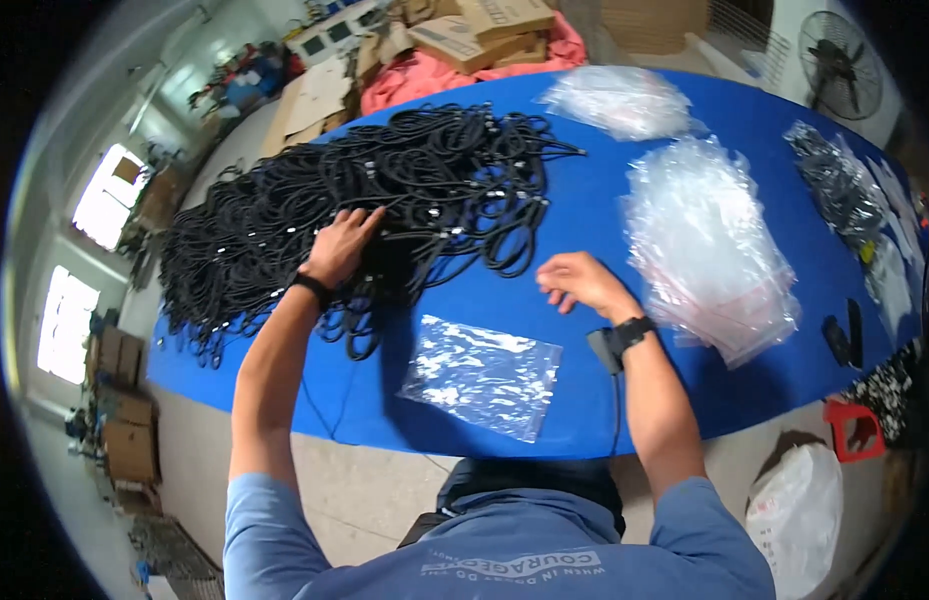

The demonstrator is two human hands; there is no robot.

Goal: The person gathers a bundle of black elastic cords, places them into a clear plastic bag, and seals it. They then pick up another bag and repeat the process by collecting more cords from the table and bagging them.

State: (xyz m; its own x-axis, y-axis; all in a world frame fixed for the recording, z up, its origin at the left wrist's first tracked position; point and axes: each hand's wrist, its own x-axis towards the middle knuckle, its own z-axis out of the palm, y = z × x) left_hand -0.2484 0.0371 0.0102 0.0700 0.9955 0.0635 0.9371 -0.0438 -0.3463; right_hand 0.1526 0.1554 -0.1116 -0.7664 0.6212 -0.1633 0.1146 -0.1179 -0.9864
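A large heap of black coiled cables (274, 215) with small silvery connectors covers the left half of the blue table. My left hand (341, 245) rests on the near side of this heap, its fingers reaching out over the cables and apart. To the right of the heap, my right hand (582, 283) hovers above the blue cloth, fingers loosely bent and nothing in them. Between my forearms a single clear plastic bag (482, 377) lies flat near the front edge. Right of my right hand spreads a thick stack of clear plastic bags (706, 235).
Another pile of clear bags (624, 102) lies at the far edge. Black bagged items (839, 185) and small dark objects (844, 335) sit at the right. A red stool (856, 430) and white sack (796, 515) stand on the floor. Cardboard boxes (474, 40) lie behind the table.
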